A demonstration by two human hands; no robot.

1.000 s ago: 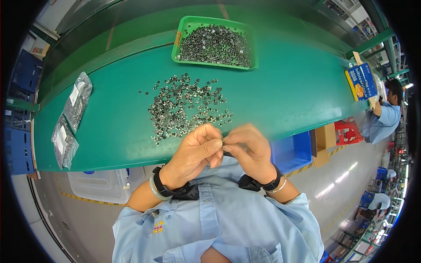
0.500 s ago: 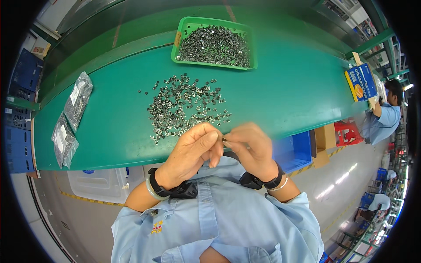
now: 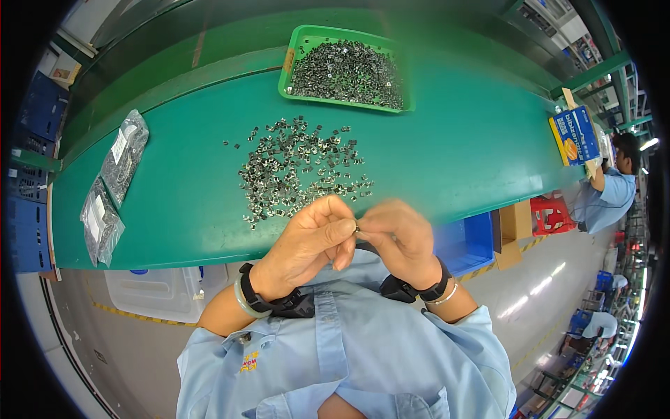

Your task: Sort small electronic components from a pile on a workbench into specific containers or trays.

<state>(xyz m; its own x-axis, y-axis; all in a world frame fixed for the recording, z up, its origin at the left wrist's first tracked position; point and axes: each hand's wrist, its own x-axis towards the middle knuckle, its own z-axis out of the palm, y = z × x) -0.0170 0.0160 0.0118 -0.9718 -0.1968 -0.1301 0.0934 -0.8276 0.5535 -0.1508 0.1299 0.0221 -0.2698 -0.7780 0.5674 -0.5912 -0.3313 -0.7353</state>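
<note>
My left hand (image 3: pixel 314 237) and my right hand (image 3: pixel 401 237) meet fingertip to fingertip above the near edge of the green worktable (image 3: pixel 460 160). Between them is a tiny dark part with a metallic glint (image 3: pixel 356 228), pinched by both; its exact kind is too small to tell. Just beyond my hands a loose pile of small black and silver metal parts (image 3: pixel 279 174) spreads over the tabletop. Behind that pile stands a green plastic tray (image 3: pixel 285 82) heaped with many similar-looking small metal parts (image 3: pixel 345 73).
Two clear bags of small parts (image 3: pixel 125 157) lie at the table's left. A blue and yellow box (image 3: pixel 576 136) sits at the right end, with a co-worker (image 3: pixel 611 192) beyond. Below the edge are a blue bin (image 3: pixel 464 244), a cardboard box (image 3: pixel 515 223) and a clear plastic bin (image 3: pixel 153 293).
The left thumb has come closer to the tiny part, and both hands' fingertips now meet on it. Table and tray appear shifted slightly in the view.
</note>
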